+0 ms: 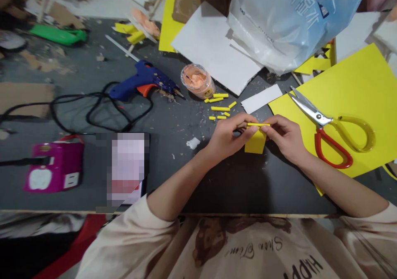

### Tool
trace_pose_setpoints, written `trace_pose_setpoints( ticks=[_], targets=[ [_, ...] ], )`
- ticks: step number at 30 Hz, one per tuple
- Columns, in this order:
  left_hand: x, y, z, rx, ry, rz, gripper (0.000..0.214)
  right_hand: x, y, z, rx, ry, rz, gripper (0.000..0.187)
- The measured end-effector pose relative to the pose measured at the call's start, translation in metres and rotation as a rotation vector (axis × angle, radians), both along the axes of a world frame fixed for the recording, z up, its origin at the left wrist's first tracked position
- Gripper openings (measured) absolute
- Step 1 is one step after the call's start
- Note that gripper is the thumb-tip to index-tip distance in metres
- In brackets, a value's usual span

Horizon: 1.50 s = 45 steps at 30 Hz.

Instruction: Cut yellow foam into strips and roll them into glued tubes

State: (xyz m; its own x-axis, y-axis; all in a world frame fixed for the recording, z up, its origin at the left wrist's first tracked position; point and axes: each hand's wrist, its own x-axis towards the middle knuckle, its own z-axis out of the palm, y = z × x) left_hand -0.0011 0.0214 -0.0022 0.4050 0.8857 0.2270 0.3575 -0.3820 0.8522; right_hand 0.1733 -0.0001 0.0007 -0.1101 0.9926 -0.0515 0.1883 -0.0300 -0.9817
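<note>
Between my two hands is a small strip of yellow paper [254, 142], its upper edge rolled or folded over and its lower end hanging down. My left hand [231, 135] pinches the left end of that edge between thumb and fingers. At the right end, my right hand [283, 135] grips it the same way. Just beyond the left hand lie several short yellow paper rolls [221, 109]. A white rectangular piece [262, 98] rests past the fingertips. Scissors [321, 119] with one red and one yellow handle lie spread on a yellow sheet [350, 105], right of my right hand.
A blue glue gun [141, 80] with a tangled black cord lies left of an open tub of orange, putty-like stuff [198, 81]. Further left are a green cutter [58, 35], a purple box [56, 167] and a phone-like device [128, 163]. A plastic bag [285, 26] stands at the back.
</note>
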Motion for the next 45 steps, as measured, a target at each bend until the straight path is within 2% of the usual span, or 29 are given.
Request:
trace_pose_setpoints(
  ticks=[7, 10, 13, 20, 23, 29, 34, 42, 45],
  targets=[
    [-0.001, 0.001, -0.001, 0.041, -0.011, 0.033, 0.012, -0.001, 0.001, 0.001, -0.034, 0.073, -0.018, 0.033],
    [0.0, 0.001, -0.002, 0.12, -0.069, 0.0, 0.009, -0.001, 0.002, 0.002, -0.09, 0.088, 0.002, 0.035],
    [0.001, 0.002, -0.003, 0.176, -0.112, -0.035, 0.011, 0.0, 0.002, 0.001, -0.079, 0.074, 0.0, 0.034],
    [0.001, 0.002, -0.002, -0.051, -0.056, 0.015, 0.013, 0.001, 0.0, -0.004, 0.018, 0.04, -0.025, 0.023],
    [0.001, 0.002, -0.003, 0.036, -0.063, 0.026, 0.01, 0.0, 0.001, -0.005, 0.042, 0.072, -0.035, 0.023],
    [0.001, 0.002, -0.006, 0.259, -0.106, -0.001, 0.007, 0.0, 0.004, -0.004, -0.038, 0.135, -0.035, 0.03],
    [0.0, 0.001, -0.009, 0.348, -0.083, -0.019, 0.01, 0.0, 0.004, -0.003, -0.044, 0.155, -0.02, 0.027],
    [0.005, -0.011, -0.002, 0.272, -0.015, -0.05, 0.007, 0.003, -0.003, -0.002, -0.041, 0.175, 0.02, 0.017],
    [0.004, -0.012, 0.003, 0.17, 0.024, -0.147, 0.009, 0.005, -0.001, -0.001, -0.072, 0.196, 0.108, 0.019]
  ],
)
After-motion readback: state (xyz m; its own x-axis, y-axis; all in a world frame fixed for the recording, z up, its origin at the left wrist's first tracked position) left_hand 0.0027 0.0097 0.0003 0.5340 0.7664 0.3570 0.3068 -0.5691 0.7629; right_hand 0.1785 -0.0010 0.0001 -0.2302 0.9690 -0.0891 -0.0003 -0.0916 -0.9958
